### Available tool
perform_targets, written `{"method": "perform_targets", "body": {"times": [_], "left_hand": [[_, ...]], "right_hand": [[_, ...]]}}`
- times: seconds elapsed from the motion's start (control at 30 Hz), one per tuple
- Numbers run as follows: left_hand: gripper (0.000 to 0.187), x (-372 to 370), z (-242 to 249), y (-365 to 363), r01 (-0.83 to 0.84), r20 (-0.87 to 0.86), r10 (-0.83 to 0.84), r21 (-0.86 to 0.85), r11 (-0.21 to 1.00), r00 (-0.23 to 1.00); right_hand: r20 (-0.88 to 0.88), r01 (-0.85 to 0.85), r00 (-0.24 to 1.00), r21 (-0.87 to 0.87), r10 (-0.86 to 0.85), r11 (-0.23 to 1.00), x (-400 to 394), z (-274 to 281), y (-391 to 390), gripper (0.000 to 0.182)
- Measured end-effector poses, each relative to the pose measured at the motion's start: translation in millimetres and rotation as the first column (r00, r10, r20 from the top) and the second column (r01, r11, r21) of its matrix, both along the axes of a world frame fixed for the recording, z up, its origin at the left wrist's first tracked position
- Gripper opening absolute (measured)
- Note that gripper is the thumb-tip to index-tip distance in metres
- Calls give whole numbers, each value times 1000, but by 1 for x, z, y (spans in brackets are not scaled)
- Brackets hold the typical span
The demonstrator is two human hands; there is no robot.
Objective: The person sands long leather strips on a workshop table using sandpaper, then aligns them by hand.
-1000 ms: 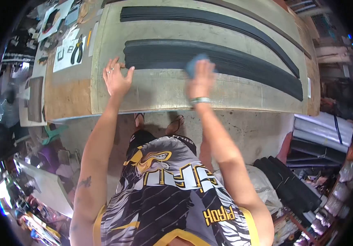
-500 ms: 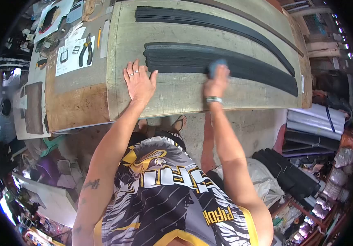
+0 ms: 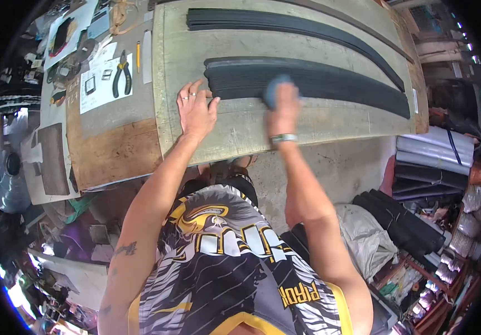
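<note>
Long black strips lie packed side by side in a band across the worktable. At the band's left end my left hand rests on the table, fingers stretched out and fingertips right at the strip ends. My right hand, smeared by motion, is closed on a blue-grey pad over the lower edge of the band. The pad's exact kind is blurred. Farther back, a second band of black strips curves down toward the right.
Left on the worktable are pliers on a printed sheet, a yellow pencil and a grey flat bar. Rolls of sheet material lie on the right beyond the table edge, near dark rolls.
My right hand has slid left along the strips with the pad. My left hand stays by the strip ends. The whole view has shifted slightly.
</note>
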State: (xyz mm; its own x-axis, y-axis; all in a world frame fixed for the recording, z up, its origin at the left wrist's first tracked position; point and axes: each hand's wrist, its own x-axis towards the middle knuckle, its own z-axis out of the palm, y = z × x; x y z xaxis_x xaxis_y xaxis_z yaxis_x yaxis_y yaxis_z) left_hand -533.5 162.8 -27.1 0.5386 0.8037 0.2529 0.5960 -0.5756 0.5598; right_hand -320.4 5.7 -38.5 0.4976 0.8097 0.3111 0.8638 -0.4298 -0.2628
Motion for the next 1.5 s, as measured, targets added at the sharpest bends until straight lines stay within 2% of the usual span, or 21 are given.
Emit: {"method": "perform_targets", "body": {"times": [0.13,0.17,0.33,0.4,0.53,0.63,0.7,0.77,0.8,0.93,1.0,1.07,1.13,1.17,1.23,1.27,1.3,1.33,1.4,1.43,1.5], "left_hand": [[25,-3,2,3,38,0,-38,25,999,999],[25,-4,0,6,51,10,-52,20,998,999],[24,-13,3,18,114,43,-114,-4,993,993],[25,-15,8,18,105,33,-104,-26,994,994],[25,-14,0,16,136,24,-137,12,991,990],[24,-13,2,19,124,12,-124,5,992,992],[25,-12,6,18,119,32,-119,-11,993,992],[26,-13,7,17,94,47,-93,-4,996,995],[26,-14,8,17,84,43,-83,-10,996,996],[27,-13,6,17,105,8,-105,-3,994,994],[27,-15,2,20,116,-19,-115,65,991,993],[25,-12,2,20,114,10,-114,37,993,993],[24,-12,5,18,104,48,-102,-34,994,994],[25,-13,3,18,102,70,-103,7,995,992],[25,-14,5,19,92,61,-92,-1,996,994],[25,-13,6,18,98,58,-98,-5,995,994],[23,-13,7,19,97,67,-95,-26,995,993],[23,-12,5,21,90,62,-89,-7,996,994],[22,-12,-1,19,94,50,-95,17,995,994],[23,-13,0,19,90,35,-92,60,994,995],[25,-12,5,18,91,34,-90,-14,996,995]], "right_hand": [[-224,-357,910,12,350,934,-101,18,43,86],[-124,-420,904,-73,410,904,-83,17,37,87],[-25,-5,1000,7,5,1000,56,-25,-40,88],[26,166,986,-56,-165,985,41,-18,-34,89],[-130,-395,911,-4,391,919,-83,13,41,91],[-144,-501,862,-92,487,860,-73,28,40,92],[-27,-332,943,-147,332,932,-23,18,11,90],[-36,-213,976,39,215,976,42,-12,-21,85],[70,61,996,-58,-57,996,37,-8,-27,84],[-44,-256,966,-85,253,963,-62,18,36,86],[-180,-414,893,37,413,910,-105,22,57,93],[-51,-472,880,-211,473,856,-69,33,46,90],[60,-304,943,-246,328,920,-19,32,17,85],[-157,-237,960,-19,231,971,39,-10,-10,85],[-157,6,988,29,-2,1000,62,-19,-18,84],[108,166,982,-87,-156,982,61,-18,-28,83],[-23,58,998,11,-58,998,65,-55,-16,81],[-140,-125,983,-65,115,990,-5,16,18,79],[-9,-373,928,-65,373,926,-79,5,53,83],[-123,-382,916,24,382,924,-111,26,62,84],[-110,-404,911,-42,398,914,-86,29,51,86]]}}
